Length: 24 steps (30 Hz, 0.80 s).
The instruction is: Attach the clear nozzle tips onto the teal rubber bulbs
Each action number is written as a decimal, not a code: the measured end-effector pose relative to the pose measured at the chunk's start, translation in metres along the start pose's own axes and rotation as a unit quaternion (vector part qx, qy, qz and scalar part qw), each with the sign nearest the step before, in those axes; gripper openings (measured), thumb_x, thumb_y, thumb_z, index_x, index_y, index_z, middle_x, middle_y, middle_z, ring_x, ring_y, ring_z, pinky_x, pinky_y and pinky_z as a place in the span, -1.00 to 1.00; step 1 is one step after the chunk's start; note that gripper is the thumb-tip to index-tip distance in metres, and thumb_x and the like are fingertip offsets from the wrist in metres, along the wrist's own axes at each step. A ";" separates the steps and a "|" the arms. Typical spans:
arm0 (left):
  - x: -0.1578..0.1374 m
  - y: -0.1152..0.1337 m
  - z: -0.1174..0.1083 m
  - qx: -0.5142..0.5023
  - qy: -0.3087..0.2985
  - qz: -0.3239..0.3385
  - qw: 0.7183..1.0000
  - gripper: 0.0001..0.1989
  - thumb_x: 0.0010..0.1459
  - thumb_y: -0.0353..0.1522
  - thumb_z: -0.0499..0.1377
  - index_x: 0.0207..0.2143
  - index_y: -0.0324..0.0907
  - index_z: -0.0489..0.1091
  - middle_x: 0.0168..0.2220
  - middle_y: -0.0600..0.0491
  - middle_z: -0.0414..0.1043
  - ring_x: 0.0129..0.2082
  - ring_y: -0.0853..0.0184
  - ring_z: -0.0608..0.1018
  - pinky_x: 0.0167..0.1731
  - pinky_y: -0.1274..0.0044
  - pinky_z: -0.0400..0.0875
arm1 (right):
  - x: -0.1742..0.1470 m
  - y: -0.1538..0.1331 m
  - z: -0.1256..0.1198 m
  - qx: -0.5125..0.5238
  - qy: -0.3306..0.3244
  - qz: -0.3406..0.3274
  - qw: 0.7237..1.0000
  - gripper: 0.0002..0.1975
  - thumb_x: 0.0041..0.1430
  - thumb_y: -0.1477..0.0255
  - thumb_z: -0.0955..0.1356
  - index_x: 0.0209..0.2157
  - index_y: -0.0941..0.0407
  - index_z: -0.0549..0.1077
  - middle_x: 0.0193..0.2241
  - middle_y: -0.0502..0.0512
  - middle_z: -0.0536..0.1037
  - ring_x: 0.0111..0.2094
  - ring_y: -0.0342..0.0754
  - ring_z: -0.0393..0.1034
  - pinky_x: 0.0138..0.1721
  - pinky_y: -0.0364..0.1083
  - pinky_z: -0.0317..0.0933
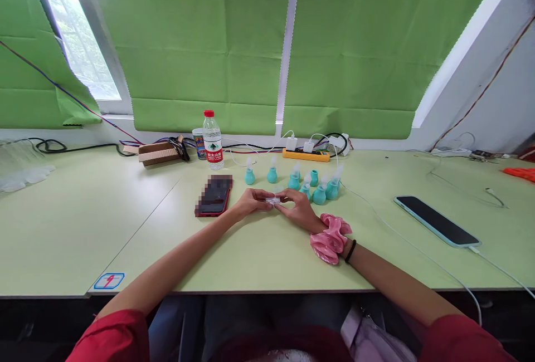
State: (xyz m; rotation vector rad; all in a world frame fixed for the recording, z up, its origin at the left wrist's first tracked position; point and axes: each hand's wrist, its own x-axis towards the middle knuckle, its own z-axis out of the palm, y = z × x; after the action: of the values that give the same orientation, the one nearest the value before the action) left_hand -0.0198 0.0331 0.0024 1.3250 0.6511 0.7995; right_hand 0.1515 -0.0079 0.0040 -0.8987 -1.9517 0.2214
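Observation:
Between my two hands is a small clear plastic piece point(273, 201), held low over the table. The fingers of my left hand point(253, 202) pinch its left end, and those of my right hand point(297, 209) pinch its right end. Its exact kind is too small to make out. Just beyond my right hand stand several teal bulbs with clear tips, one of them a teal bulb point(319, 195) close to my knuckles. Farther left are a teal bulb point(272, 175) and another teal bulb point(249, 176), both upright with clear tips. One short teal piece point(314, 177) shows no tip.
Left of my hands lies a dark phone point(215, 195). A water bottle point(213, 142), a printed cup point(199, 143) and an open cardboard box point(157, 153) stand behind. A yellow power strip point(306, 155) sits at the back. Cables cross the right side near a charging phone point(437, 221).

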 end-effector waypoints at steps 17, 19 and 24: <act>-0.001 0.003 0.002 0.114 0.043 0.048 0.991 -0.56 -0.34 -0.33 0.31 -0.32 -0.36 0.42 -0.48 -0.06 0.46 -0.50 0.34 0.47 -0.40 0.49 0.38 | 0.003 0.003 -0.009 -0.052 -0.033 -0.029 0.998 -0.69 -0.09 0.49 0.28 -0.21 0.11 0.35 -0.35 0.07 0.45 -0.38 -0.10 0.33 -0.31 -0.09 0.24; 0.000 0.002 0.000 0.107 0.061 0.043 0.991 -0.57 -0.35 -0.35 0.31 -0.33 -0.37 0.42 -0.50 -0.05 0.46 -0.50 0.34 0.47 -0.40 0.49 0.38 | 0.006 0.007 -0.015 -0.087 -0.031 -0.043 0.995 -0.71 -0.06 0.54 0.24 -0.21 0.12 0.35 -0.36 0.09 0.45 -0.36 -0.09 0.32 -0.28 -0.07 0.22; 0.002 0.002 -0.001 0.113 0.097 0.041 0.988 -0.59 -0.36 -0.35 0.32 -0.35 -0.34 0.43 -0.54 -0.03 0.46 -0.54 0.37 0.47 -0.40 0.50 0.38 | 0.009 0.013 -0.029 -0.122 -0.006 -0.038 0.992 -0.76 -0.05 0.59 0.18 -0.39 0.11 0.41 -0.46 0.07 0.46 -0.40 -0.09 0.33 -0.37 -0.08 0.21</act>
State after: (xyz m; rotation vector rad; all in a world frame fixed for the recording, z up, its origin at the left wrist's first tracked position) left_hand -0.0201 0.0352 0.0040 1.4974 0.8662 0.9515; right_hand 0.1786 0.0014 0.0193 -0.9776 -2.0501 -0.0582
